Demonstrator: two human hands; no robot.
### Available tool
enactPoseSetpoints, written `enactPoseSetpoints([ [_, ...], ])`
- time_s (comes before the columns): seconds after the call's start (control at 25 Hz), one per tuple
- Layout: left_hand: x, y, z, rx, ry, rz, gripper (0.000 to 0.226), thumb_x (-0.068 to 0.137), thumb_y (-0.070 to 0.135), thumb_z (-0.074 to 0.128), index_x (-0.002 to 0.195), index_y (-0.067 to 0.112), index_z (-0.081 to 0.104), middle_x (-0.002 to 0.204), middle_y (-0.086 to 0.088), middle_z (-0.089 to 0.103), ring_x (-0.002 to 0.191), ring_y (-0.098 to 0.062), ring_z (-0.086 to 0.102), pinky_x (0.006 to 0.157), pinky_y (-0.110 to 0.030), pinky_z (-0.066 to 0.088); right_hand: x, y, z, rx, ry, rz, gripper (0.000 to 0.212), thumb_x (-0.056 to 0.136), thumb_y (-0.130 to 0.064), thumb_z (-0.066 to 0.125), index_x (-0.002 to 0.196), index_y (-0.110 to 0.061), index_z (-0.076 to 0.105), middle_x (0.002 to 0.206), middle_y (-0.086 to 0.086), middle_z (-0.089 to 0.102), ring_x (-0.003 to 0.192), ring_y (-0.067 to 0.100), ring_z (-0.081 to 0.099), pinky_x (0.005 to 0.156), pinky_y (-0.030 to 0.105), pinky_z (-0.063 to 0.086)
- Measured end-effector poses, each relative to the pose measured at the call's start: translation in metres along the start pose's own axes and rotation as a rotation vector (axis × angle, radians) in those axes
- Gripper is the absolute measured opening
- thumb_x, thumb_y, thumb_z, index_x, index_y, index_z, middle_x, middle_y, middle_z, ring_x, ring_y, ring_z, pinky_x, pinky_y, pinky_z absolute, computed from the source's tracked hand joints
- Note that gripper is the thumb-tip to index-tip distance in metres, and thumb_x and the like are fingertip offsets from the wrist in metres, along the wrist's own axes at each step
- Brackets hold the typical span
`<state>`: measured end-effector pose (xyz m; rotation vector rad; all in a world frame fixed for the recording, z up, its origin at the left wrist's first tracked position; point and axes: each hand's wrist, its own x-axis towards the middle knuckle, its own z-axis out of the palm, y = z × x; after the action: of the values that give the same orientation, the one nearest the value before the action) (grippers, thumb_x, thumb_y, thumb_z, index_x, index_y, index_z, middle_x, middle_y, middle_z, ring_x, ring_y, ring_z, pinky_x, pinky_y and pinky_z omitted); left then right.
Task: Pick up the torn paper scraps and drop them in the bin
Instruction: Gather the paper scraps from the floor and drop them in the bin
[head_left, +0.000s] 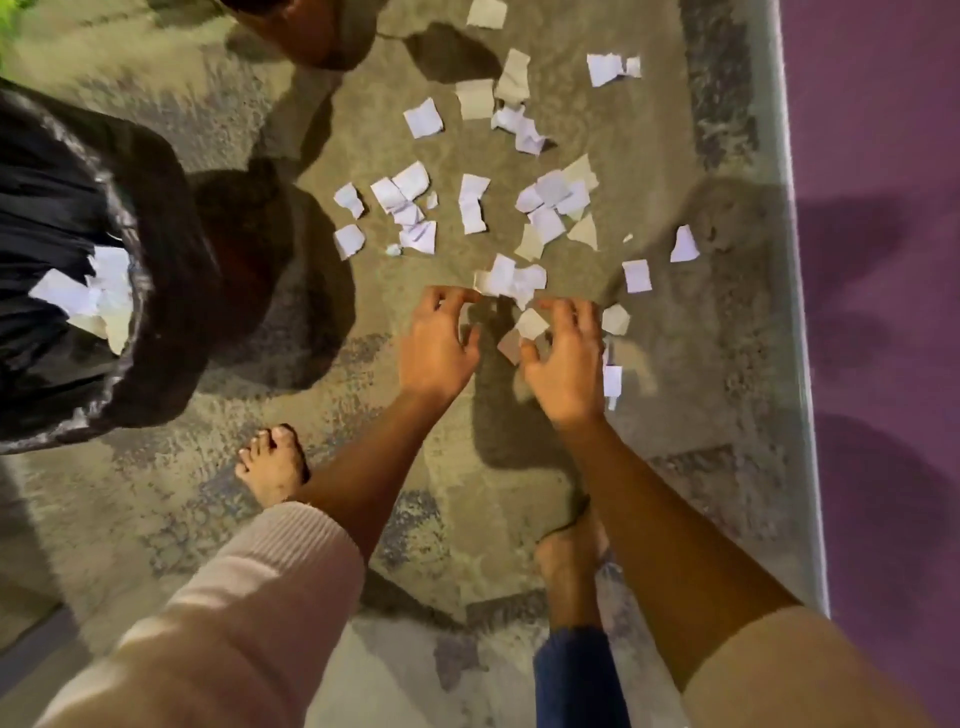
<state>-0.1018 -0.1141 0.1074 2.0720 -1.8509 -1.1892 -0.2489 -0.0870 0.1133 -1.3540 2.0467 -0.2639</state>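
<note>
Several torn white paper scraps (472, 205) lie scattered over a worn patterned rug (363, 93). My left hand (439, 343) and my right hand (563, 358) reach down side by side, fingers spread and curled, at the near edge of a small heap of scraps (511, 280). A scrap (531, 323) lies between my right thumb and fingers; my left fingertips touch the heap's left edge. I cannot tell if either hand grips anything. The bin (156, 260), lined with a black bag, stands at the left with several scraps (88, 296) inside.
My bare feet (272, 467) stand on the rug below the hands. The rug's right edge (795, 312) meets a purple floor (883, 260). Another person's foot (306, 31) shows at the top, behind the bin. More scraps (605, 67) lie farther away.
</note>
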Motion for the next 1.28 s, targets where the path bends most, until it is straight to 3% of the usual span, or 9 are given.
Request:
enactPoseSetpoints([
  [0.16,0.007,0.007,0.066,0.086,-0.135,-0.025,0.043,0.085,0.019,0.066,0.127,0.016,0.058,0.126,-0.01,0.053,0.11,-0.032,0.058,0.091,-0.041,0.049,-0.005,0.074,0.008,0.083,0.018,0.099,0.042,0.078,-0.013,0.065,0.119,-0.013,0.055,0.132,0.011,0.043,0.117,0.032,0.052,0.094,0.044,0.05],
  [0.28,0.017,0.007,0.103,0.136,-0.186,-0.057,0.049,0.083,0.019,0.071,0.129,0.014,0.053,0.129,-0.013,0.049,0.114,-0.035,0.054,0.094,-0.044,0.047,-0.008,0.119,0.018,0.062,0.107,0.187,0.041,0.078,-0.009,0.063,0.118,-0.008,0.056,0.126,0.017,0.049,0.114,0.033,0.05,0.086,0.038,0.053],
  [0.4,0.028,0.003,0.13,0.284,-0.178,-0.099,0.061,0.082,0.027,0.073,0.133,0.012,0.045,0.134,-0.015,0.045,0.12,-0.037,0.047,0.094,-0.046,0.043,-0.004,0.158,0.029,-0.04,0.04,0.332,0.045,0.082,-0.019,0.069,0.121,-0.007,0.051,0.126,0.018,0.048,0.114,0.035,0.049,0.081,0.038,0.05],
  [0.56,0.04,-0.003,0.151,0.341,-0.113,-0.122,0.068,0.082,0.026,0.074,0.137,0.008,0.038,0.134,-0.017,0.045,0.123,-0.036,0.045,0.098,-0.044,0.041,0.002,0.187,0.044,-0.074,-0.06,0.472,0.064,0.076,-0.024,0.078,0.126,-0.008,0.042,0.14,0.021,0.039,0.122,0.036,0.045,0.089,0.041,0.049],
  [0.68,0.048,-0.006,0.159,0.337,-0.082,-0.142,0.064,0.081,0.023,0.074,0.133,0.006,0.042,0.133,-0.017,0.046,0.12,-0.038,0.047,0.096,-0.045,0.042,0.009,0.194,0.051,-0.065,-0.009,0.492,0.056,0.079,-0.017,0.075,0.123,-0.009,0.043,0.141,0.021,0.039,0.123,0.036,0.047,0.085,0.042,0.052],
  [0.92,0.056,-0.011,0.161,0.344,-0.113,-0.147,0.053,0.081,0.024,0.073,0.126,0.01,0.05,0.12,-0.016,0.062,0.111,-0.04,0.058,0.081,-0.044,0.047,0.017,0.202,0.052,0.04,-0.003,0.423,0.044,0.078,-0.006,0.072,0.115,-0.008,0.047,0.121,0.016,0.053,0.109,0.031,0.055,0.072,0.034,0.048],
  [1.08,0.04,0.002,0.166,0.365,-0.187,0.028,0.04,0.086,0.03,0.07,0.122,0.017,0.061,0.12,-0.01,0.064,0.106,-0.034,0.062,0.079,-0.042,0.051,0.019,0.204,0.051,0.04,-0.059,0.384,0.022,0.086,-0.009,0.065,0.107,-0.006,0.061,0.118,0.018,0.055,0.102,0.031,0.058,0.075,0.031,0.048],
  [1.16,0.026,0.008,0.171,0.402,-0.222,0.168,0.036,0.088,0.031,0.068,0.12,0.016,0.062,0.119,-0.008,0.06,0.106,-0.031,0.06,0.074,-0.04,0.05,0.022,0.203,0.046,0.136,-0.004,0.41,0.014,0.087,-0.007,0.063,0.1,-0.005,0.065,0.111,0.017,0.06,0.094,0.028,0.061,0.069,0.026,0.045],
  [1.28,0.017,0.018,0.18,0.386,-0.229,0.21,0.034,0.089,0.032,0.066,0.119,0.015,0.062,0.119,-0.008,0.056,0.107,-0.03,0.057,0.071,-0.036,0.046,0.028,0.199,0.031,0.253,0.121,0.425,0.015,0.084,-0.002,0.058,0.096,-0.002,0.068,0.098,0.017,0.067,0.082,0.023,0.062,0.065,0.022,0.04],
])
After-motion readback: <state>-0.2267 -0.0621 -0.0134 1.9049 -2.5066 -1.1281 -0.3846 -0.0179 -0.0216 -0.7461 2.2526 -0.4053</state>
